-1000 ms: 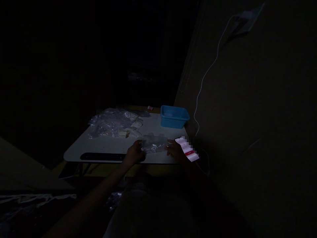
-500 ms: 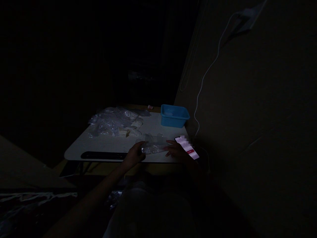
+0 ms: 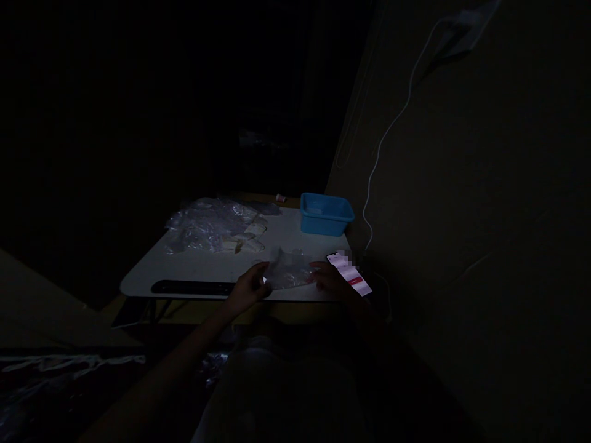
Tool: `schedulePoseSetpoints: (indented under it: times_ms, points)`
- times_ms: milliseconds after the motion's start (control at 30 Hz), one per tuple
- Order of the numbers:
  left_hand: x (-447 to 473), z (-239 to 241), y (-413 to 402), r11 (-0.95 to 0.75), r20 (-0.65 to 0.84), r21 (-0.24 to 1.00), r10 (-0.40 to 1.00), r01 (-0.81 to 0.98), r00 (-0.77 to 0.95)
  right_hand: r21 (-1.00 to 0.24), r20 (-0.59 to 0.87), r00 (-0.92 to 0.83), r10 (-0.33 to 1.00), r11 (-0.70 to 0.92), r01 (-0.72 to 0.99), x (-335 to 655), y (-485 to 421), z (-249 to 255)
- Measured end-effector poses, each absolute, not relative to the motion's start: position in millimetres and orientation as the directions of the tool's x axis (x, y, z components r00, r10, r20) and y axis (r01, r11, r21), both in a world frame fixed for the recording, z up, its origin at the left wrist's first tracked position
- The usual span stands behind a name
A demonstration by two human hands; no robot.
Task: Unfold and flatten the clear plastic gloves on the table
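A clear plastic bag [image 3: 290, 274] is stretched between my two hands over the front part of the white table [image 3: 198, 266]. My left hand [image 3: 249, 287] pinches its left edge between thumb and fingers. At the opposite edge, my right hand [image 3: 330, 280] has its fingers closed on the plastic, though this hand is dark and partly hard to see. Beyond the bag, to the left, lies a crumpled heap of clear plastic bags [image 3: 203, 224] with pale pieces [image 3: 249, 239] at its right side, whose kind I cannot make out.
A blue plastic basin [image 3: 325, 224] stands at the table's back right corner. A lit phone [image 3: 351, 275] lies at the right edge, beside a white cable [image 3: 370, 178] hanging down the wall. A black slot [image 3: 194, 288] runs along the front edge. The room is very dark.
The bag between my hands has spread wider and flatter, its far part rising a little. My right hand has shifted slightly right, and its fingers have drawn in.
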State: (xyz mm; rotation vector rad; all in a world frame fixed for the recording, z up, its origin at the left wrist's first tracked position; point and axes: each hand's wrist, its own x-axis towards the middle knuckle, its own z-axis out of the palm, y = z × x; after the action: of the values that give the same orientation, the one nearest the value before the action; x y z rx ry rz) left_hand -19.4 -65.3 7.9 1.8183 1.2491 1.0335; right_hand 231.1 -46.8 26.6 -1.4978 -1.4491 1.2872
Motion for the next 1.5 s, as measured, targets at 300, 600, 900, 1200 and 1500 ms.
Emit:
schedulePoseSetpoints:
  times_ms: [300, 600, 900, 1200, 1500]
  points:
    - [-13.6, 7.9, -45.4, -0.323, 0.270, 0.889, 0.942, 0.325, 0.198, -0.932, 0.017, -0.083, 0.996, 0.046, 0.358, 230.8, -41.3, 19.3]
    - [-22.6, 18.5, -34.9, -0.232, 0.255, 0.807, 0.966, 0.543, 0.034, -0.864, 0.223, -0.030, 0.974, 0.212, 0.456, 226.8, -37.5, 12.7]
    - [-23.7, 16.5, -49.2, -0.007, 0.056, 0.850, 0.996, 0.526, -0.076, -0.946, -0.038, -0.107, 0.994, -0.002, 0.324, 211.5, -47.0, 27.8]
    - [-14.1, 29.7, -48.3, 0.211, -0.205, 0.929, 0.977, 0.303, -0.051, -0.978, -0.128, -0.065, 0.990, -0.115, 0.175, 202.2, -47.1, 26.7]
    - [-14.8, 31.3, -54.2, 0.248, -0.244, 0.956, 0.969, 0.154, -0.042, -0.985, -0.119, -0.049, 0.992, -0.112, 0.134, 200.2, -38.9, 17.6]
